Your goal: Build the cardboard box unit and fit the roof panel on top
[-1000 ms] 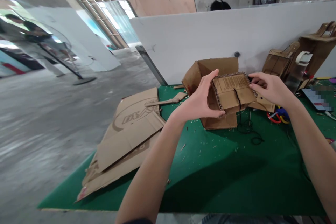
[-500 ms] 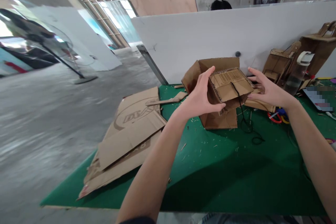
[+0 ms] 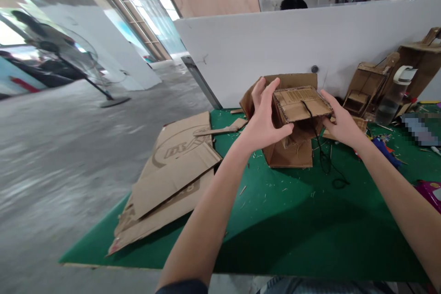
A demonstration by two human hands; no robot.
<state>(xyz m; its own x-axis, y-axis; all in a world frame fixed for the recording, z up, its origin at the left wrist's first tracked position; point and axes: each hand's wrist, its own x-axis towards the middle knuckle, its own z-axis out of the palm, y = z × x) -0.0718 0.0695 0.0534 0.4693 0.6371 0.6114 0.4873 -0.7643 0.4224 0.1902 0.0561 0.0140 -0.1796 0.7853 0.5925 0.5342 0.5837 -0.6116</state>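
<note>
A small cardboard box (image 3: 293,101) with a corrugated-edged top is tilted over a larger folded cardboard piece (image 3: 290,159) on the green table. At its left side, my left hand (image 3: 262,125) has the thumb on the near corner and the fingers along the far edge. My right hand (image 3: 340,123) grips the right corner, thumb below the top panel and index finger along the edge. A black cord (image 3: 323,160) comes from the top panel and hangs down the front, its end looped on the table. The box's underside is partly hidden.
Flat cardboard sheets (image 3: 175,179) and a cardboard strip (image 3: 220,130) lie at left. To the right are a water bottle (image 3: 392,96), cardboard models (image 3: 367,85), a blue item (image 3: 385,151), a phone (image 3: 418,128) and a purple object (image 3: 430,193). A white partition (image 3: 241,55) stands behind.
My right hand has closed in on the box's right corner, its fingers less spread. The box's top has tipped slightly, showing more of the opening beneath. The view has shifted a little.
</note>
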